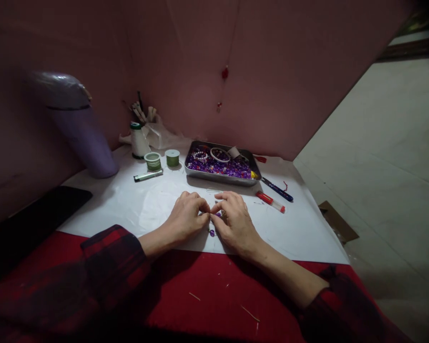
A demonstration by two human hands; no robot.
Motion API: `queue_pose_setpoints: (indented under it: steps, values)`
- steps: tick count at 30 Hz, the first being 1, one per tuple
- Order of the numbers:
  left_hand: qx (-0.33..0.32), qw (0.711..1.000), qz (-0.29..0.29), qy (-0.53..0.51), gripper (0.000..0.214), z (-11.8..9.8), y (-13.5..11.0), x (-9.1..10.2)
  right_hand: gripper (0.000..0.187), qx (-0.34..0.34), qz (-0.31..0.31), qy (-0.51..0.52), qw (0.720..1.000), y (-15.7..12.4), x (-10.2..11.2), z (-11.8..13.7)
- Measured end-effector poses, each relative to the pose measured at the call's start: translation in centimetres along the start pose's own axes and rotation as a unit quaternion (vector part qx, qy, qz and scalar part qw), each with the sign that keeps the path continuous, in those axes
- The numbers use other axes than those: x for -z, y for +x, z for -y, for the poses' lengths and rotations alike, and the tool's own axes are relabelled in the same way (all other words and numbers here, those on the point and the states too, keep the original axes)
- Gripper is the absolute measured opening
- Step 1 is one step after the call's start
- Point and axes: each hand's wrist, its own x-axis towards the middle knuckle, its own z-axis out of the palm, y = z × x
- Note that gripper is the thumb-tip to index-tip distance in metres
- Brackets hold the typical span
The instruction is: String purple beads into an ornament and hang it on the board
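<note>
Beads (232, 169), mostly purple, heap up in the metal tray (219, 179) above centre on my feed, and one loose purple bead (212, 233) sits a bit below the middle, between the two hands. From my end I've got the left hand (188, 219) and right hand (238, 224) nearly meeting mid-frame, thumb and finger drawn in narrow on each. Whatever's in those pinches is too tiny for me to tell, sorry. It's all over a white sheet (282, 226), with two green spools (172, 160) left of the tray and a red case (270, 202) right of centre.
</note>
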Motion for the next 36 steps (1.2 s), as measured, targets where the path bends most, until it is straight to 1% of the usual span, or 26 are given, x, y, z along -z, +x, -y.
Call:
queue_pose_setpoints:
  steps: [12,18,25,29,33,36]
  values:
    - [0.038,0.999,0.01,-0.025,0.017,-0.4,0.0,0.5,0.003,0.001,-0.018,-0.01,1.0,0.2,-0.3,-0.3]
    - [0.037,0.999,0.008,-0.029,0.018,-0.3,0.1,0.6,0.007,0.01,-0.008,-0.008,1.0,0.2,-0.1,-0.1]
    - [0.036,0.999,0.012,-0.028,0.018,-0.1,-0.1,0.9,0.009,-0.006,-0.017,0.01,1.0,0.4,-0.1,-0.1]
    - [0.033,0.999,0.019,-0.033,0.023,0.1,-0.2,1.4,0.009,-0.013,-0.02,0.013,1.0,0.4,-0.1,-0.2]
    - [0.043,0.998,0.026,-0.024,0.017,0.2,-0.2,1.7,0.008,-0.016,-0.019,0.014,1.0,0.4,-0.1,-0.3]
    - [0.037,0.999,0.023,-0.025,0.014,0.3,-0.3,1.5,0.008,-0.013,-0.02,0.008,1.0,0.4,-0.1,-0.3]
